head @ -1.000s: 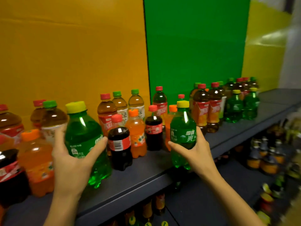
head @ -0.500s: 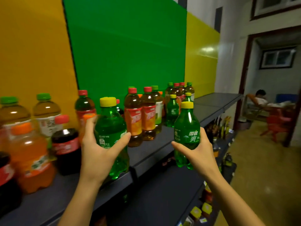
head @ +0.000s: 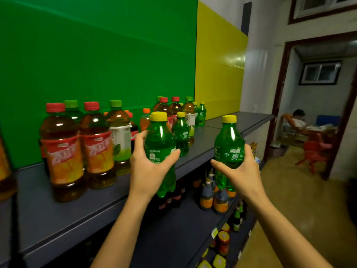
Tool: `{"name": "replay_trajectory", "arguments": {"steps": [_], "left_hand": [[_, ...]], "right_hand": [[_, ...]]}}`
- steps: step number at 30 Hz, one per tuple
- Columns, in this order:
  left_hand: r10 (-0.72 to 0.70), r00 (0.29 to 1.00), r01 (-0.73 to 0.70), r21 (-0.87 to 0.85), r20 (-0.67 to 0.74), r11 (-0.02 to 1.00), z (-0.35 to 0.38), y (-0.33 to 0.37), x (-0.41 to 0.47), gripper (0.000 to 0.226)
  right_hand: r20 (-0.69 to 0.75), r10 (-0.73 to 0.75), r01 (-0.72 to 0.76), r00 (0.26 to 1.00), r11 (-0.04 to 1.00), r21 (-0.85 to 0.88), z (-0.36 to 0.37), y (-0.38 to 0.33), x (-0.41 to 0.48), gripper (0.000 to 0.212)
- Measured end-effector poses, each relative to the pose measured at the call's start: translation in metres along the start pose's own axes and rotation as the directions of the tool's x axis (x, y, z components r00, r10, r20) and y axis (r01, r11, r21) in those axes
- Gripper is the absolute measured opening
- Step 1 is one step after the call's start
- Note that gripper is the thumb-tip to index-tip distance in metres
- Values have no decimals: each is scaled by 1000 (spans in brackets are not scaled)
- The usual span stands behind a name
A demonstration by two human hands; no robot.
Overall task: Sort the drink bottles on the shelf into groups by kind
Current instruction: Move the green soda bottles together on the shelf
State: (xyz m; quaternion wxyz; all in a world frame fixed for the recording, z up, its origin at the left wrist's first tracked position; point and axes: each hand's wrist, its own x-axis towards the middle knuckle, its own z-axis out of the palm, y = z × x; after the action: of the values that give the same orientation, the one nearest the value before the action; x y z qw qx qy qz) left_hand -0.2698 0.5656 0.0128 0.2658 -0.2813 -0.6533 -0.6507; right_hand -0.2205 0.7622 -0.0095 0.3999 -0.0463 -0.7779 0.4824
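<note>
The left hand point(head: 146, 171) grips a green bottle with a yellow cap, the left green bottle point(head: 160, 140). Its fingers point(head: 139, 138) curl round the far side and the thumb lies across the label. The bottle stands upright in the air, with its base lower than the front edge of the shelf point(head: 58, 219).

The right hand point(head: 243, 175) grips a bottle of the same kind, the right green bottle point(head: 229, 144). This one is also upright and is held out in front of the shelf, well apart from the left one.

Left of the left fingers, two red-capped tea bottles point(head: 63, 151) with orange labels stand side by side on the shelf. A green-capped tea bottle point(head: 119, 136) with a white label stands just beyond them.

Behind the left fingers another small green bottle point(head: 181, 132) stands on the shelf, and an orange drink bottle point(head: 144, 120) shows beside it. Farther back is a cluster of red-capped and green-capped bottles, too blurred to tell apart.

Below both hands, dark bottles point(head: 206, 194) stand on a lower shelf. Far to the right of the right fingers, a person point(head: 297, 120) sits in a room past a doorway.
</note>
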Motion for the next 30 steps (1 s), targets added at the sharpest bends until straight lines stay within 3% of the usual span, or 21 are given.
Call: {"name": "replay_trajectory", "arguments": {"steps": [10, 15, 26, 30], "left_hand": [[-47, 995, 49, -20, 86, 999, 142, -64, 52, 55], [-59, 994, 59, 5, 92, 998, 203, -101, 96, 60], [-91, 996, 91, 141, -12, 986, 289, -169, 172, 64], [-127, 986, 146, 192, -110, 970, 307, -198, 193, 69]], "right_hand": [[4, -36, 36, 999, 997, 67, -30, 92, 108, 66], [81, -51, 43, 995, 994, 104, -26, 136, 187, 73], [214, -93, 41, 972, 971, 234, 3, 214, 315, 68], [314, -109, 17, 943, 959, 281, 20, 242, 357, 70]]}}
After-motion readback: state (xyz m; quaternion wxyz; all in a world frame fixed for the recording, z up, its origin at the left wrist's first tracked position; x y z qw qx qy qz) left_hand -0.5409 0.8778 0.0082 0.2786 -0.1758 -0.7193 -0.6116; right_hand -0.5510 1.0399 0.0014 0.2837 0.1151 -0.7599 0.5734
